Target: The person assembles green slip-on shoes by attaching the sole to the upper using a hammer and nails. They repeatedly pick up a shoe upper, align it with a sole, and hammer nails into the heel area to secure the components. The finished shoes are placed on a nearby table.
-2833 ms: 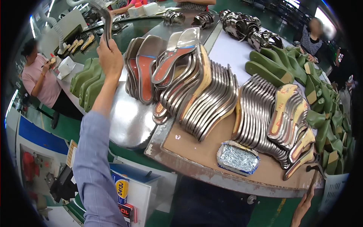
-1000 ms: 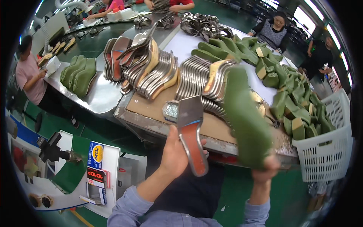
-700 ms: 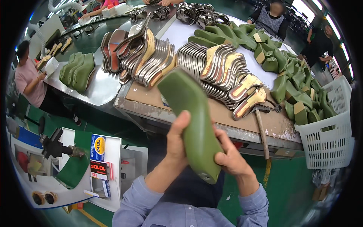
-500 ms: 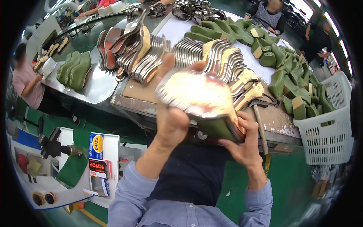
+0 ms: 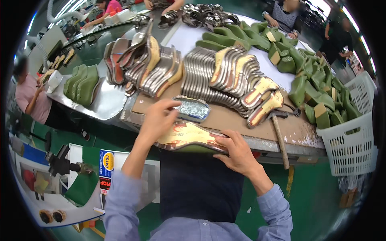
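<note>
A green shoe last [image 5: 189,148] with a metal insole plate [image 5: 187,135] on top was held flat at the near edge of the workbench [image 5: 225,120]; its underside was mostly hidden. The left hand [image 5: 159,120] was closed over one end, the right hand [image 5: 237,150] gripped the other. Just beyond, one foil tray [image 5: 192,108] and one hammer [image 5: 279,132] were seen. The plates [image 5: 209,74] stacked farther off could not be counted.

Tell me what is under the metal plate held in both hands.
A green shoe last shows as a strip under the metal plate, between the left hand and right hand. Most of it is hidden by the plate and fingers.
</note>
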### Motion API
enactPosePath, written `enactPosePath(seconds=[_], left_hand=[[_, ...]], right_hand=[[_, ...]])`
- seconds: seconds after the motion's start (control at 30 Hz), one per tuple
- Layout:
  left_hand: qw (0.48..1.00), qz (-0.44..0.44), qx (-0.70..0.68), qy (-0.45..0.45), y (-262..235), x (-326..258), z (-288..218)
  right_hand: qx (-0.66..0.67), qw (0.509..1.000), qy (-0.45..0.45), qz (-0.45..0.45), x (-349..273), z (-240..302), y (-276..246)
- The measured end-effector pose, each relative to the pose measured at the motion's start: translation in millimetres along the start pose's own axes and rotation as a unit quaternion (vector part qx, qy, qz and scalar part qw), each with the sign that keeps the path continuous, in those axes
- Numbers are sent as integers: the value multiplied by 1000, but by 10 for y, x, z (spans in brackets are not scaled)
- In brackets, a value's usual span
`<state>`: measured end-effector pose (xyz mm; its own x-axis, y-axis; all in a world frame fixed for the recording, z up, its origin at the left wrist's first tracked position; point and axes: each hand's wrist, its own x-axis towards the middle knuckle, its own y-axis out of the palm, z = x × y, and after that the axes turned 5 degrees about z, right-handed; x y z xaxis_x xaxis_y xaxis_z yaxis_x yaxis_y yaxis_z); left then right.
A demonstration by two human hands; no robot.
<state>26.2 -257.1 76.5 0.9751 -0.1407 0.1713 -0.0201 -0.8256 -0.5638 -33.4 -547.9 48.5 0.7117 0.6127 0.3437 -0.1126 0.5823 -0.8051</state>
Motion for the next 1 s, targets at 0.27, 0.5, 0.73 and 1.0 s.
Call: enactPosePath(seconds=[0.27, 0.5, 0.73, 1.0], left_hand=[[955, 152, 252, -35, 268, 713, 149], [982, 81, 171, 9, 225, 647, 170], [991, 129, -47, -11, 173, 470, -370], [984, 142, -103, 29, 709, -215, -813]], right_hand=[[-6, 1000, 9, -20, 2, 43, 10], [-3, 1000, 8, -29, -5, 60, -8], [1, 1000, 9, -27, -14, 52, -31], [8, 997, 49, -62, -143, 11, -131]])
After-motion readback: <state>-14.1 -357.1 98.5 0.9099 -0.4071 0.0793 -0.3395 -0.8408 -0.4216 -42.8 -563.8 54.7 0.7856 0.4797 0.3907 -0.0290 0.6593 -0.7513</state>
